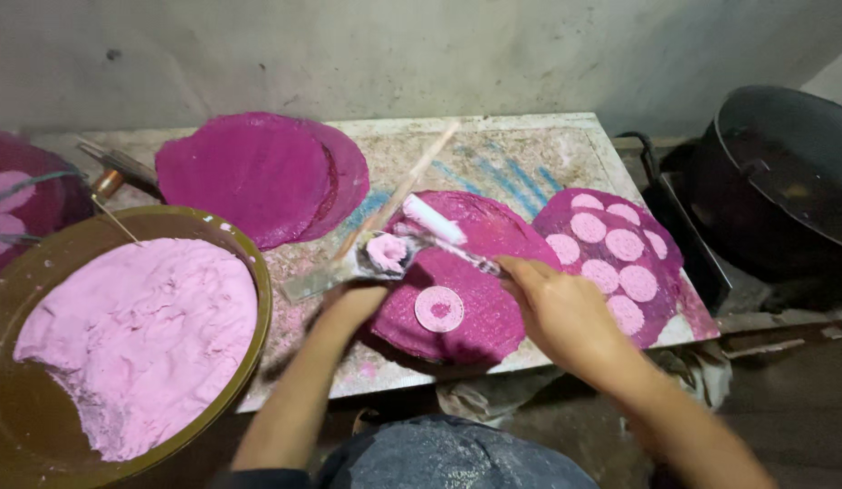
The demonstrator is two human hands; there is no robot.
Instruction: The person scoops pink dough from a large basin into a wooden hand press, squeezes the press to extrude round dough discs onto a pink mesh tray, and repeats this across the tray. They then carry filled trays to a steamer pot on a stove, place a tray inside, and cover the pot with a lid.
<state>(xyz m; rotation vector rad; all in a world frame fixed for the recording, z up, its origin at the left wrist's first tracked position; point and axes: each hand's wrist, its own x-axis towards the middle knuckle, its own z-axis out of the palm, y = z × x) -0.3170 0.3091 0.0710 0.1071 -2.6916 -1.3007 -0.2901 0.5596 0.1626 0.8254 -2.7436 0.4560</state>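
Both hands work over a magenta dough sheet [457, 299] on the counter [530, 154]: left hand [353, 303] gripping a flat scraper [349, 267], right hand [552, 303] closed on a paste-laden tool [457, 254]. A slip could tear the sheet beside the pink disc [439, 309].

Dim, flat indoor light falls from above, brightest on the white worktable [530, 158]. Right of the worktable, the black wok [783, 172] sinks into shadow with faint sheen. Below the worktable, the floor is murky. Both hands near its centre are motion-blurred; wide-angle bending curves its edges.
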